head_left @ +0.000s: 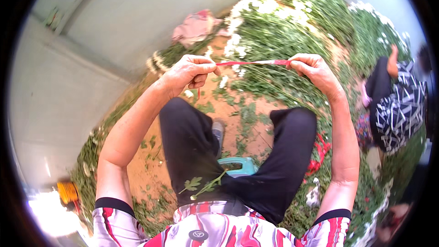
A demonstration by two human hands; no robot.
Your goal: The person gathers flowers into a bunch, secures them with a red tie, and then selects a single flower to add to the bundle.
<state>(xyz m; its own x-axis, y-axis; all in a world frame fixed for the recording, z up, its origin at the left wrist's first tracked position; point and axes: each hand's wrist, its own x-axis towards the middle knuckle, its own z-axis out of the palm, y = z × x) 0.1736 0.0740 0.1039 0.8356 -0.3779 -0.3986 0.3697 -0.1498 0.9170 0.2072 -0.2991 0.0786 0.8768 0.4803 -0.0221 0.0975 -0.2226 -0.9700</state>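
A narrow red-and-white ribbon is stretched level between my two hands, above my knees. My left hand pinches one end between thumb and fingers, and a short red tail hangs below it. The other end is pinched in my right hand. Beyond the ribbon lie bundles of white flowers with long green stems. A small leafy sprig with a bud rests on my lap.
Cut leaves litter the brown floor. A turquoise plastic stool shows between my legs. Red ribbons lie right of my knee. A pink cloth lies by the wall. Another person sits at the right; an orange object stands at the left.
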